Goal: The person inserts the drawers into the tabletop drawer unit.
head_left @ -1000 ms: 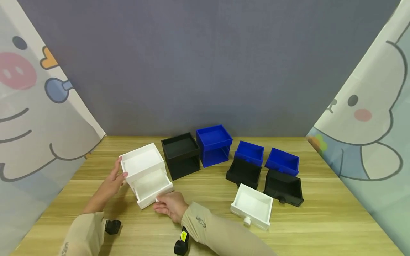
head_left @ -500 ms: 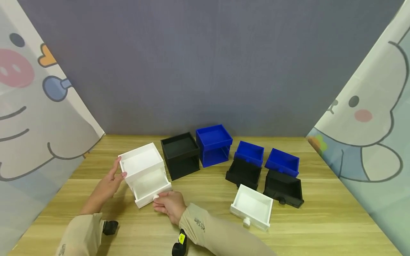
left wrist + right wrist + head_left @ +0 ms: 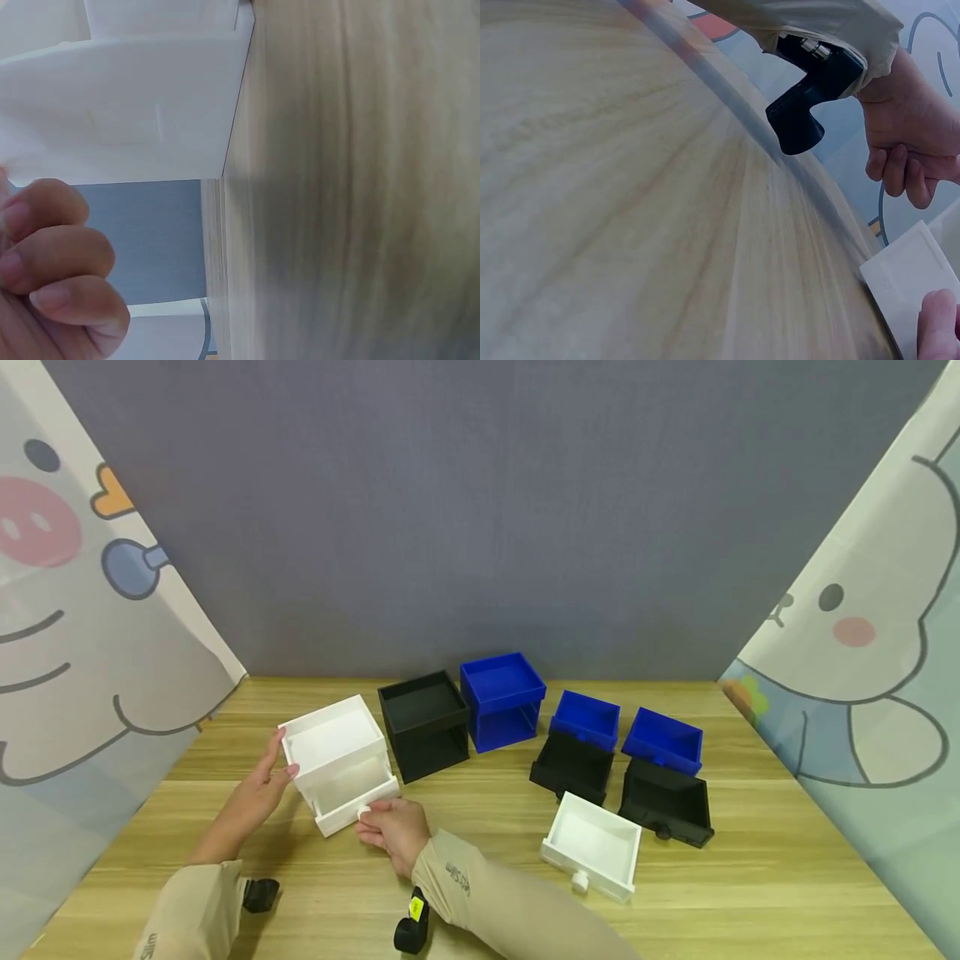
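On the left of the table, in the head view, a white drawer cabinet (image 3: 334, 737) has a white drawer (image 3: 345, 814) partly inserted in its lower opening. My left hand (image 3: 255, 795) grips the cabinet's left side, its thumb near the front corner and a finger farther back. The other fingers are curled beside the cabinet wall in the left wrist view. My right hand (image 3: 399, 832) pinches the small round knob (image 3: 364, 811) on the drawer's front. The right wrist view shows only a fingertip (image 3: 937, 319) against the white front.
A black cabinet (image 3: 423, 703) and a blue cabinet (image 3: 502, 681) stand right of the white one. Loose drawers lie farther right: two blue, including this blue drawer (image 3: 663, 739), two black, including this black drawer (image 3: 666, 797), and one white drawer (image 3: 594, 843). A grey wall rises behind.
My right hand has pushed the white drawer farther back into the cabinet, so less of it sticks out. The left hand keeps its hold on the cabinet.
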Demonstrator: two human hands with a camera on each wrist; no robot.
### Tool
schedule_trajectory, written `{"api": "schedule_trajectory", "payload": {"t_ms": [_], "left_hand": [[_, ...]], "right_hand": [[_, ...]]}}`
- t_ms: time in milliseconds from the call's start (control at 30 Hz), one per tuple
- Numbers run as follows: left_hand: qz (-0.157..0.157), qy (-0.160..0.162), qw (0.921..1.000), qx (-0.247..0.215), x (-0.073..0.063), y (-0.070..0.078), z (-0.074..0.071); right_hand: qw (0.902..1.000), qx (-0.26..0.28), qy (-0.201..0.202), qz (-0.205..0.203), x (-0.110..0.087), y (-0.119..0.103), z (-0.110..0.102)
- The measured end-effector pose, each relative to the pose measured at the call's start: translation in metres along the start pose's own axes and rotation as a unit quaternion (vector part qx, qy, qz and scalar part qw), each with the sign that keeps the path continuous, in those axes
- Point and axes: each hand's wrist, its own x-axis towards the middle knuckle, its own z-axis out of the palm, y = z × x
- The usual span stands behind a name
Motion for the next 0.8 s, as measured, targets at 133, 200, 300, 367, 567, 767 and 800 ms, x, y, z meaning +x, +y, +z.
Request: {"api": "schedule_trajectory", "payload": {"t_ms": [133, 200, 300, 367, 567, 767, 800], "left_hand": [[0.011, 0.005, 0.9999, -0.005, -0.001, 0.000, 0.001], [0.016, 0.005, 0.9998, -0.006, -0.001, -0.001, 0.002], [0.019, 0.007, 0.9998, -0.001, 0.000, -0.001, 0.003], [0.020, 0.008, 0.9998, -0.002, 0.001, -0.001, 0.004], [0.020, 0.011, 0.9996, -0.017, -0.001, -0.001, 0.003], [0.018, 0.015, 0.9997, -0.004, 0.000, 0.001, 0.003], [0.018, 0.016, 0.9997, -0.005, 0.001, 0.001, 0.003]], "right_hand": [[0.9997, 0.012, -0.008, -0.020, 0.002, 0.003, 0.001], [0.9996, 0.012, -0.008, -0.025, 0.003, 0.005, 0.001], [0.9997, 0.015, 0.003, -0.019, 0.004, 0.005, 0.003], [0.9998, 0.013, 0.015, -0.009, 0.005, 0.003, 0.005], [0.9995, 0.008, 0.031, -0.004, 0.009, 0.000, 0.011], [0.9992, 0.002, 0.039, -0.002, 0.015, 0.001, 0.014], [0.9992, 0.003, 0.039, -0.003, 0.015, 0.001, 0.014]]}}
